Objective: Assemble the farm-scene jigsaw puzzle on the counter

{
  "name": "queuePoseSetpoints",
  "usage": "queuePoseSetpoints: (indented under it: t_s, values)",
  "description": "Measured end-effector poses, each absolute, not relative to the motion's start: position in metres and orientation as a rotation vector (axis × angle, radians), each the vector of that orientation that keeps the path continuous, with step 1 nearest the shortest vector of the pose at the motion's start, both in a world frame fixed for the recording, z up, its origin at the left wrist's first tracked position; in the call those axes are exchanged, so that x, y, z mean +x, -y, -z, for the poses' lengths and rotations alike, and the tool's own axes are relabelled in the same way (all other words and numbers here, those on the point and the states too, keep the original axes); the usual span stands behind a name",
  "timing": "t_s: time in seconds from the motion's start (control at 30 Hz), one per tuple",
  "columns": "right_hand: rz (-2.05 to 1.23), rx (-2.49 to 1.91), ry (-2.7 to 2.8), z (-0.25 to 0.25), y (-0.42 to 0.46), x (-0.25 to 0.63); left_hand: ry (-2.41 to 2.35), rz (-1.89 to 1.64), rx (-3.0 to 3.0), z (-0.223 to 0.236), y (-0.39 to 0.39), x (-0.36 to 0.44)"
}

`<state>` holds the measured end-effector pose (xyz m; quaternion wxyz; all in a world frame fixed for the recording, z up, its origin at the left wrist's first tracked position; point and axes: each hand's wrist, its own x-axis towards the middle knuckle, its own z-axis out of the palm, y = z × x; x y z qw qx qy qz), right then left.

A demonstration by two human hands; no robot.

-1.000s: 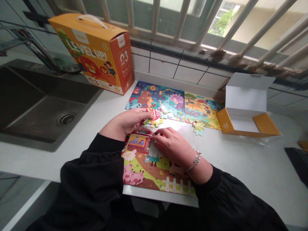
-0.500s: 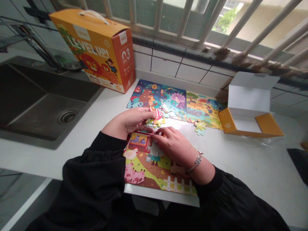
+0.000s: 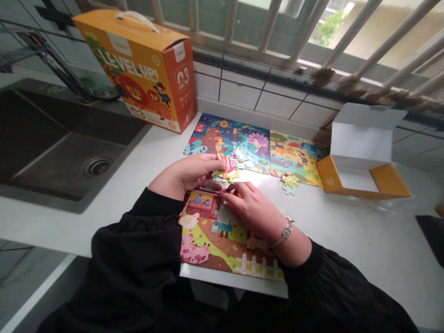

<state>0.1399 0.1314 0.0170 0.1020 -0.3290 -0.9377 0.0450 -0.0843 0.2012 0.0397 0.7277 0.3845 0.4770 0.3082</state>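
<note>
A farm-scene jigsaw puzzle (image 3: pixel 222 249) lies on the white counter right in front of me. My left hand (image 3: pixel 187 175) rests at its top edge, fingers curled around red and yellow puzzle pieces (image 3: pixel 229 167). My right hand (image 3: pixel 251 209), with a silver bracelet at the wrist, lies over the puzzle's upper middle. Its fingertips pinch a small piece at the red barn roof (image 3: pixel 206 189). The two hands almost touch there.
Two finished puzzles, a blue one (image 3: pixel 229 138) and a yellow one (image 3: pixel 294 157), lie near the tiled wall. A loose piece (image 3: pixel 289 182) sits beside them. An orange puzzle box (image 3: pixel 138 69) stands at the back left, an open small box (image 3: pixel 360 157) on the right, a dark sink (image 3: pixel 45 148) on the left.
Both hands stay in nearly the same place at the barn roof. The view has shifted slightly downward and to the left.
</note>
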Motion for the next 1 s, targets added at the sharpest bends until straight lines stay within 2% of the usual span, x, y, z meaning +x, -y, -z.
queuePoseSetpoints:
  t_s: [0.6,1.0]
  values:
    - [-0.039,-1.046,2.83,-0.022,-0.125,0.132,-1.073,-0.618,0.882,-0.048,-0.199,-0.085]
    - [-0.09,-1.004,2.785,-0.015,-0.127,0.137,-1.069,-0.621,0.889,-0.055,-0.195,-0.08]
